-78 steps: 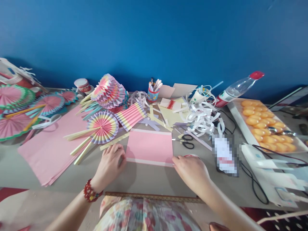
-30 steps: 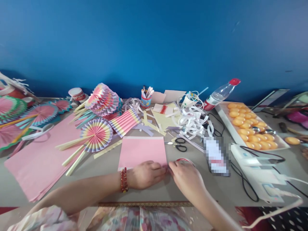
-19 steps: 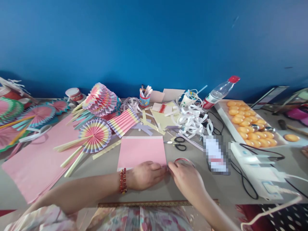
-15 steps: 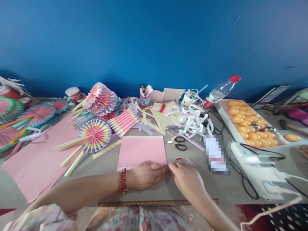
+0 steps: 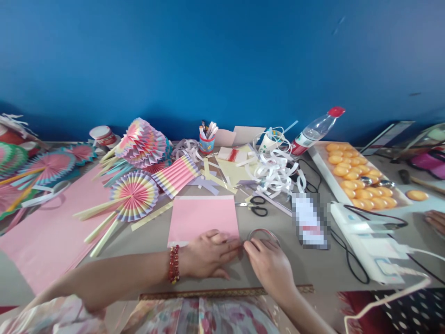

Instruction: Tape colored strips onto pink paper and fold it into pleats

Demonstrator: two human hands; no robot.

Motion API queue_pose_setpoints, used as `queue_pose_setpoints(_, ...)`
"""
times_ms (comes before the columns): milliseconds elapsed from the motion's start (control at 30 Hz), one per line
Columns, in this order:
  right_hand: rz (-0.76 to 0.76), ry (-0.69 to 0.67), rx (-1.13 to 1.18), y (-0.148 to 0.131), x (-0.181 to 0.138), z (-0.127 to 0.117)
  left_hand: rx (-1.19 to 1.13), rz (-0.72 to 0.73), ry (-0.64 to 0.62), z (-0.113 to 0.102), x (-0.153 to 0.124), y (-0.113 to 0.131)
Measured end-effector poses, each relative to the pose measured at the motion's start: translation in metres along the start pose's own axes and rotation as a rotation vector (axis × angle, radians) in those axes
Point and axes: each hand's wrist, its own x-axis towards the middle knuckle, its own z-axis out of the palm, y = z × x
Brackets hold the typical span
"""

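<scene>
A pink sheet of paper lies flat on the table, with a white strip along its far edge and another along its near edge. Across the near edge rests my left hand, palm down, fingers stretched out and thumb apart. My right hand is closed around a roll of clear tape, its fingertips near the sheet's right near corner. Any tape between the two hands is too fine to make out. Black-handled scissors lie just beyond the sheet's right side.
Folded paper fans and larger pink sheets are on the left. Curled white strips, a pen cup and a bottle stand behind. To the right are a phone, a power strip and another person's hand.
My left hand's fingers have spread and its thumb has come out to the side. The right hand has shifted slightly. At the right edge, the other person's hand shows more.
</scene>
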Motion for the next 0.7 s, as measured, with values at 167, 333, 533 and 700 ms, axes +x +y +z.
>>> queue_pose_setpoints(167,-0.011,0.044,0.051,-0.001,-0.004,0.005,-0.031,-0.032,-0.004,0.000,0.000,0.002)
queue_pose_setpoints(333,0.048,0.154,0.211,0.008,-0.020,0.003,-0.071,-0.024,0.030,0.002,-0.003,0.001)
queue_pose_setpoints(533,0.106,0.390,0.273,0.029,-0.030,0.004,-0.117,-0.035,0.058,0.002,-0.007,-0.001)
queue_pose_setpoints(700,0.145,0.456,0.287,0.029,-0.021,0.011,-0.077,-0.024,0.086,0.002,-0.005,0.000)
